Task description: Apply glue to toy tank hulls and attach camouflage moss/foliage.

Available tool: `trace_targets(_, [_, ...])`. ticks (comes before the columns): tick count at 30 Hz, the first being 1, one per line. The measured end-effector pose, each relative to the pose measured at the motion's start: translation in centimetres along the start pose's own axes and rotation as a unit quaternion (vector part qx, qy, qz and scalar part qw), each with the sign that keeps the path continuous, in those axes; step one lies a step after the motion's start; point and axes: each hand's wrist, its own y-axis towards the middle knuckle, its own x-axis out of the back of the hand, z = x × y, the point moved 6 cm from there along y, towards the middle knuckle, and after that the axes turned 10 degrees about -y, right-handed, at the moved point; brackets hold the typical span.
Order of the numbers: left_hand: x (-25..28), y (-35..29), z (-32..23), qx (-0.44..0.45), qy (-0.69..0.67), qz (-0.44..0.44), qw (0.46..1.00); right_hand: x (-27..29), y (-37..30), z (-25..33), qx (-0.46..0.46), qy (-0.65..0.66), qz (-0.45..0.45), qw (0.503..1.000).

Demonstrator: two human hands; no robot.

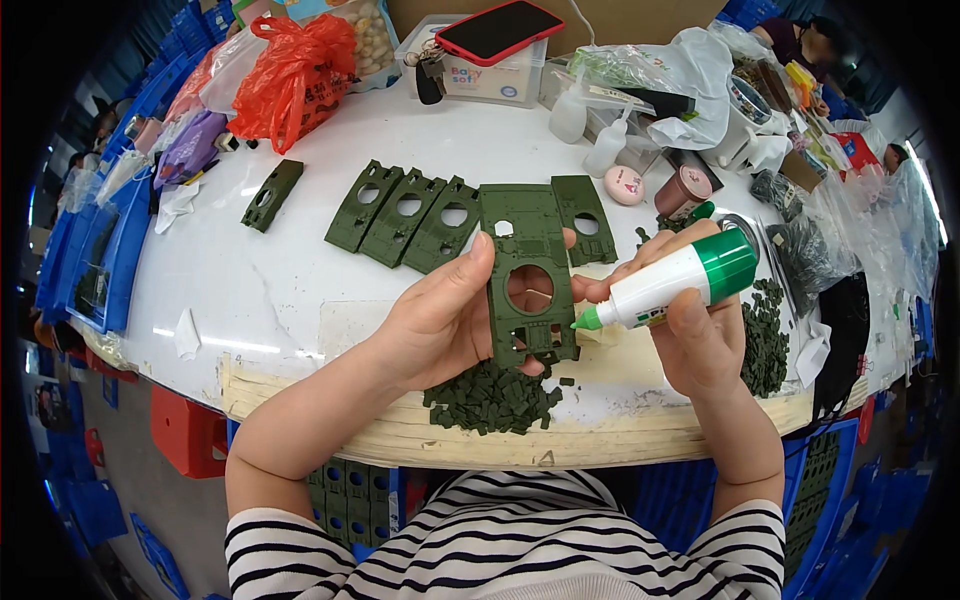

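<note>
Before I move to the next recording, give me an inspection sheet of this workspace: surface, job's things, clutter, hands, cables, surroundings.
Surface: white table, wooden front edge
Job's things: green plate; white bottle, its nozzle at the plate's right edge, contact unclear; pile of small green parts
Clutter: red bag; phone on a box; squeeze bottles
Hands: left hand grips the plate; right hand holds the bottle
Cables: thin pale cord behind the box
Surroundings: blue crates, red stool, another person

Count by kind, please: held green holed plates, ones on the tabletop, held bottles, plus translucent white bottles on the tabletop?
Held green plate: 1
Green plates on tabletop: 5
Held green-and-white bottle: 1
Translucent white bottles: 2
Total: 9
</note>
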Motion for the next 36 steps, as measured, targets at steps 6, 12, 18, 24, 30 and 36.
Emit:
trace_targets(6, [0.4,-0.1,0.0,0.001,-0.029,0.085,0.996,-0.3,0.0,0.2,0.009,-0.001,0.003,1.0])
trace_targets(12, [0.7,-0.1,0.1,0.0,-0.038,0.073,0.997,-0.7,0.1,0.5,0.004,0.018,-0.006,1.0])
trace_targets(18, [0.4,-0.2,0.0,0.001,0.005,-0.009,1.0,-0.8,0.1,0.4,0.005,0.018,-0.01,1.0])
trace_targets(24, [0.4,-0.1,0.2,0.005,0.002,-0.009,1.0,-0.7,0.1,0.5,0.006,0.003,-0.005,1.0])
trace_targets(30, [0.4,0.0,0.0,-0.002,-0.038,0.087,0.996,-0.3,0.1,0.1,-0.001,0.01,-0.007,1.0])
trace_targets(36, [0.4,0.1,0.0,0.001,0.011,0.003,1.0,-1.0,0.2,0.7,0.011,0.036,0.01,0.999])
